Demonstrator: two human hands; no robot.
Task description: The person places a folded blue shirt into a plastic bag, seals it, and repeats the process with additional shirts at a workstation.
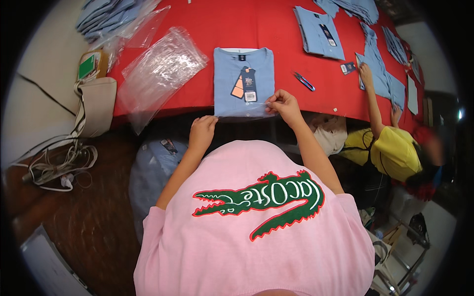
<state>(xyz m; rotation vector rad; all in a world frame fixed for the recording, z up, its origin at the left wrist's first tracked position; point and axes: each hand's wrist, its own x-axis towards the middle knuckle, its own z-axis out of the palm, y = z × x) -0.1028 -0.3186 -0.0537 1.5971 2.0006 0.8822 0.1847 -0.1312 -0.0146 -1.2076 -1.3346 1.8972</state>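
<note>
A folded light-blue shirt [224, 74] lies in front of me at the red table's near edge. Dark and orange hang tags [250, 83] rest on its front. Clear plastic film, apparently a bag [255, 107], spans the shirt's near end. My right hand [284, 104] pinches the film beside the shirt's near right corner. At the near left corner, my left hand [202, 130] has its fingers closed on the film's edge. How far the film reaches under the shirt is hidden.
Clear plastic bags [165, 66] lie left of the shirt; thread snips [304, 82] lie right. Another tagged folded shirt [318, 37] is farther back. A co-worker in yellow [395, 153] handles blue garments at right. Below the table's left side sits a bagged blue bundle [155, 170].
</note>
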